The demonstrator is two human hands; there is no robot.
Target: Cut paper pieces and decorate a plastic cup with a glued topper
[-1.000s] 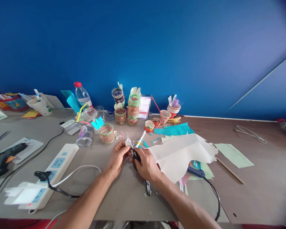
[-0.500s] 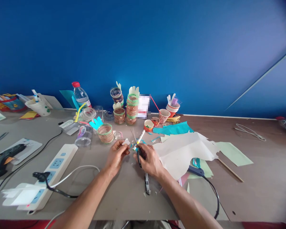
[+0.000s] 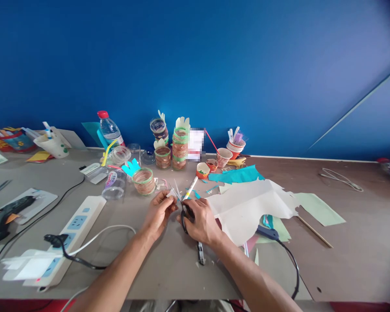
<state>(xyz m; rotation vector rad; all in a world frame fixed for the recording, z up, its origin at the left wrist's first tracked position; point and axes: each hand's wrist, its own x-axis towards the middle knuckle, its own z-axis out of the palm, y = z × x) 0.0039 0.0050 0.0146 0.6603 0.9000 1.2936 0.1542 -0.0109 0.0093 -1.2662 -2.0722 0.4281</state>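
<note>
My left hand (image 3: 160, 211) pinches a small piece of white paper (image 3: 170, 193) between thumb and fingers. Black-handled scissors (image 3: 183, 219) are in my right hand (image 3: 201, 219), their blades parted and pointing up and left at the paper. A white marker with a yellow band (image 3: 191, 188) lies just beyond the right hand. Under the right wrist is a dark, clear-bodied utility knife or pen (image 3: 200, 253); I cannot tell which. A twine-wrapped cup with blue paper petals (image 3: 143, 181) stands left of the hands.
A large white paper sheet (image 3: 253, 203) and a blue strip (image 3: 235, 174) lie to the right. Left are a power strip (image 3: 79, 232), a glue gun (image 3: 9, 216) and a water bottle (image 3: 110, 128). Wrapped jars (image 3: 180, 149) and paper cups (image 3: 224, 157) line the wall.
My right hand has brought the scissors leftward to the paper, and the blades have parted. The left hand stays almost in place, still pinching the paper.
</note>
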